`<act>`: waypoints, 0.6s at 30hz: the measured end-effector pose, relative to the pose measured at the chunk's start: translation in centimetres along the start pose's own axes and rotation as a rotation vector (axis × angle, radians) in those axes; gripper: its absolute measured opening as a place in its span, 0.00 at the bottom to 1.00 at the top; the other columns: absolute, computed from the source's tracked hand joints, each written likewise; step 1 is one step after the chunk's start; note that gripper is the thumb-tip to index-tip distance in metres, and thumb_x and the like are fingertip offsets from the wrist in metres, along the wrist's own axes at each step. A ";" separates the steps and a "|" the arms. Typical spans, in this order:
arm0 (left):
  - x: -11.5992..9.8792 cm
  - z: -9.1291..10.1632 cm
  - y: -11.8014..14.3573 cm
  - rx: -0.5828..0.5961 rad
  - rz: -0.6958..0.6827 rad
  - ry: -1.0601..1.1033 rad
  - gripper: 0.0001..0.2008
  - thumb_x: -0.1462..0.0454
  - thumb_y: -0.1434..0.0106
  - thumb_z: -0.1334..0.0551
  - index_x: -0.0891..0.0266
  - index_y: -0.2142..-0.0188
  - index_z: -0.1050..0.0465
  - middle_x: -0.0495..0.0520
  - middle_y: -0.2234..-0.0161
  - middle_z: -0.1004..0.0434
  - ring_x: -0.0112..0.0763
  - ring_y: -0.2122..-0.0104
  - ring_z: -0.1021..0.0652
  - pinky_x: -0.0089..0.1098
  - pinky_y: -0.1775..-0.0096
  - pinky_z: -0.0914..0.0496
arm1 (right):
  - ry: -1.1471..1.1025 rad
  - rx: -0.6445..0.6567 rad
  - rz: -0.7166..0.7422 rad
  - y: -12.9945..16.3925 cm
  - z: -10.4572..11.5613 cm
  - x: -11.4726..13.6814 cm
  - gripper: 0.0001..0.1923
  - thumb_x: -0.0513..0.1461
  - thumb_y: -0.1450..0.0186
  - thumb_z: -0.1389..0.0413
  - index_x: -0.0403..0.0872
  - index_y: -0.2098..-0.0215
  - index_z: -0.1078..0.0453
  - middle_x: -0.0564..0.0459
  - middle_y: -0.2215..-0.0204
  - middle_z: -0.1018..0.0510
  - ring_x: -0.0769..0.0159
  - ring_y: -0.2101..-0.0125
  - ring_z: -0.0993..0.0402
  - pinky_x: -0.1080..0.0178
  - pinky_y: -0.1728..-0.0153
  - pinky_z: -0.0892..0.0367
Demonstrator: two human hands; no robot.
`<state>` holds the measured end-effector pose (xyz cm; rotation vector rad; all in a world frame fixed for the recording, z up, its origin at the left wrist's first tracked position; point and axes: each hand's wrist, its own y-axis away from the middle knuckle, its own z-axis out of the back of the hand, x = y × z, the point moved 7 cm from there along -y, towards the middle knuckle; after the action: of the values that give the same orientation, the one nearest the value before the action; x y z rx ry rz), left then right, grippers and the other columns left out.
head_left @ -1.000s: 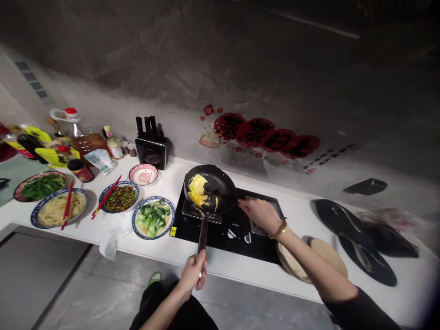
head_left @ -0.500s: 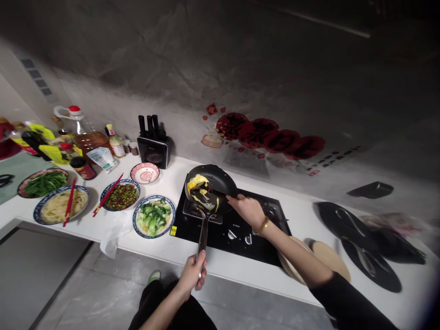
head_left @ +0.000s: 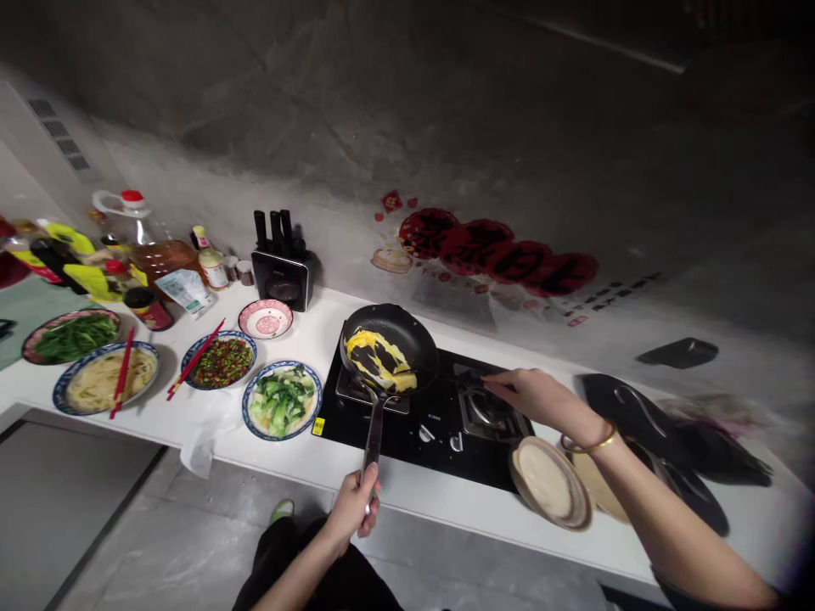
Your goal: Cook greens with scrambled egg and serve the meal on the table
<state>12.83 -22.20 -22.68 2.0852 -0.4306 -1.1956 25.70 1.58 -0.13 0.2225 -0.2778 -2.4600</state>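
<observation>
My left hand (head_left: 357,507) is wrapped round the long handle (head_left: 374,433) of a black frying pan (head_left: 407,335), which sits over the left burner. Yellow egg (head_left: 375,348) lies in the pan in a loose, broken ring, with a thicker lump at its lower right. To the right of the pan, my right hand (head_left: 541,397) is above the right burner (head_left: 490,412), fingers pinched together. It seems to grip a thin dark utensil pointing left toward the pan; against the black hob its exact kind cannot be made out.
On the counter to the left are a plate of green vegetables (head_left: 283,400), a bowl of chopped peppers (head_left: 222,361), a noodle bowl (head_left: 102,386) and a small pink plate (head_left: 266,319). A knife block (head_left: 283,276) is behind. A round wooden container (head_left: 551,484) stands at the hob's right.
My right hand has moved right, from the pan's edge to above the right burner. The egg has spread from a left-side clump into a ring. My left hand stays on the handle.
</observation>
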 end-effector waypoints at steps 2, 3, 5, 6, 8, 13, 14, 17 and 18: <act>0.0 0.0 0.1 0.006 -0.003 -0.001 0.31 0.34 0.57 0.45 0.60 0.73 0.42 0.40 0.88 0.43 0.17 0.92 0.44 0.21 0.90 0.55 | 0.031 0.018 -0.012 0.5 -0.3 0.1 0.16 0.42 0.35 0.52 0.54 0.58 0.24 0.53 0.65 0.18 0.61 0.65 0.22 0.65 0.66 0.32; -0.1 -0.1 0.1 0.013 -0.011 0.000 0.32 0.34 0.57 0.45 0.60 0.73 0.42 0.39 0.88 0.43 0.17 0.92 0.44 0.21 0.90 0.55 | 0.048 0.019 -0.015 0.5 -0.7 0.4 0.15 0.42 0.35 0.52 0.54 0.58 0.24 0.54 0.65 0.19 0.61 0.65 0.22 0.65 0.66 0.32; -0.2 -0.1 0.1 0.022 -0.022 0.002 0.32 0.34 0.57 0.46 0.60 0.73 0.42 0.39 0.88 0.43 0.17 0.93 0.44 0.22 0.90 0.55 | 0.068 -0.014 -0.020 -0.1 -1.7 1.4 0.16 0.42 0.35 0.53 0.54 0.57 0.25 0.53 0.64 0.19 0.61 0.65 0.22 0.64 0.66 0.31; -0.2 -0.1 0.1 0.023 -0.019 0.001 0.32 0.34 0.57 0.46 0.59 0.73 0.42 0.39 0.88 0.43 0.17 0.93 0.44 0.22 0.90 0.56 | 0.066 -0.045 -0.031 -0.7 -2.2 1.8 0.16 0.42 0.34 0.53 0.54 0.55 0.26 0.53 0.63 0.19 0.60 0.64 0.22 0.64 0.66 0.31; 0.0 -0.1 0.0 0.016 -0.006 -0.001 0.32 0.34 0.57 0.46 0.59 0.73 0.42 0.39 0.88 0.42 0.17 0.92 0.44 0.21 0.90 0.56 | 0.042 -0.122 -0.072 -2.2 -3.2 2.7 0.17 0.43 0.33 0.55 0.51 0.52 0.27 0.50 0.64 0.19 0.60 0.64 0.22 0.64 0.66 0.31; 0.3 0.0 -0.4 -0.005 -0.006 -0.005 0.32 0.33 0.58 0.46 0.59 0.73 0.42 0.39 0.88 0.42 0.17 0.93 0.44 0.22 0.90 0.55 | -0.076 -0.215 -0.052 -6.4 -5.0 5.4 0.18 0.41 0.32 0.56 0.48 0.49 0.30 0.48 0.63 0.19 0.62 0.62 0.23 0.66 0.62 0.32; 0.3 0.0 -0.5 -0.008 -0.007 -0.006 0.33 0.33 0.58 0.47 0.59 0.73 0.42 0.39 0.89 0.42 0.17 0.93 0.44 0.22 0.90 0.55 | -0.083 -0.216 -0.020 -6.8 -5.0 6.0 0.18 0.41 0.32 0.55 0.49 0.49 0.30 0.48 0.63 0.20 0.63 0.62 0.23 0.66 0.62 0.32; 0.2 0.1 -0.5 -0.010 -0.005 -0.013 0.33 0.33 0.58 0.47 0.59 0.73 0.42 0.40 0.89 0.42 0.18 0.93 0.44 0.22 0.90 0.55 | -0.003 -0.203 0.072 -6.6 -4.9 7.6 0.18 0.43 0.32 0.55 0.53 0.48 0.31 0.50 0.64 0.21 0.63 0.66 0.23 0.66 0.66 0.32; 0.2 0.1 -0.5 -0.008 -0.006 -0.017 0.32 0.33 0.58 0.47 0.59 0.73 0.42 0.40 0.89 0.42 0.17 0.93 0.44 0.22 0.90 0.55 | 0.041 -0.191 0.094 -6.0 -4.7 7.8 0.18 0.43 0.32 0.55 0.54 0.48 0.31 0.50 0.65 0.21 0.64 0.67 0.23 0.66 0.68 0.32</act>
<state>12.85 -22.00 -23.13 2.0728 -0.4269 -1.2177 17.20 0.71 -6.89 0.1736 -0.0338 -2.3670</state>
